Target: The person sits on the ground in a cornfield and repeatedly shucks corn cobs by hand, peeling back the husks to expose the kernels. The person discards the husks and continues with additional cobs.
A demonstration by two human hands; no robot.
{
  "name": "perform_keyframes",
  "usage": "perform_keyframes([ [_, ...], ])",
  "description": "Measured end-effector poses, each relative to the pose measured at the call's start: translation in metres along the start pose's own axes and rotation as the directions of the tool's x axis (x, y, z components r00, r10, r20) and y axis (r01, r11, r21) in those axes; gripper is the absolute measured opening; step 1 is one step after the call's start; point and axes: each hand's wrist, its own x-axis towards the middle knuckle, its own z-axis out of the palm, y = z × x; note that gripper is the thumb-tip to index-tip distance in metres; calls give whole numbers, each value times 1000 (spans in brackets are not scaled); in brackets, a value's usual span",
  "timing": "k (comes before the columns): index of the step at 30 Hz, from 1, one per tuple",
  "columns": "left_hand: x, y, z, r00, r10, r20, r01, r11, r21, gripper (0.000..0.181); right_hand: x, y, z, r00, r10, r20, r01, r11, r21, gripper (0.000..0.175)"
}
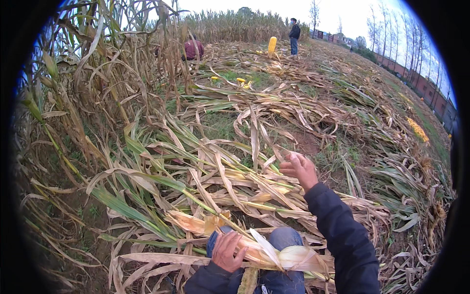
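My left hand (228,251) is at my knees, its fingers closed over a dry corn husk (253,250) that is still joined to a stalk. Pale inner husk leaves (299,257) spread open across my right knee. My right hand (301,169) is raised ahead on the right with its fingers loosely bent, holding nothing. Farther off, a husked yellow corn cob (272,45) shows upright against the field; whether it is in the air cannot be told. Another ear in its husk (194,223) lies just ahead of my left knee.
Cut corn stalks (235,176) cover the ground before me. Standing corn (110,73) rises on the left. Several yellow cobs (244,83) lie ahead, and a cob pile (417,129) is at far right. One person crouches (193,49); another stands (294,36).
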Motion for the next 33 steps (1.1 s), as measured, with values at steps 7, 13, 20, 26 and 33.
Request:
perform_keyframes([
  [7,23,-45,-19,983,-80,164,67,994,84,58,-159,83,-31,969,228,91,-180,912,-368,53],
  [13,54,-71,1,930,-93,356,39,987,157,66,-266,70,-89,911,352,215,-115,717,-687,71],
  [20,84,-93,16,867,-167,469,24,955,297,63,-318,85,-90,831,515,211,-75,480,-874,78],
  [26,92,-97,19,846,-138,514,-43,945,325,56,-333,110,-94,951,267,157,-11,535,-845,43],
  [33,91,-94,6,919,-52,391,-53,966,252,47,-303,92,-131,993,-27,118,119,420,-900,41],
])
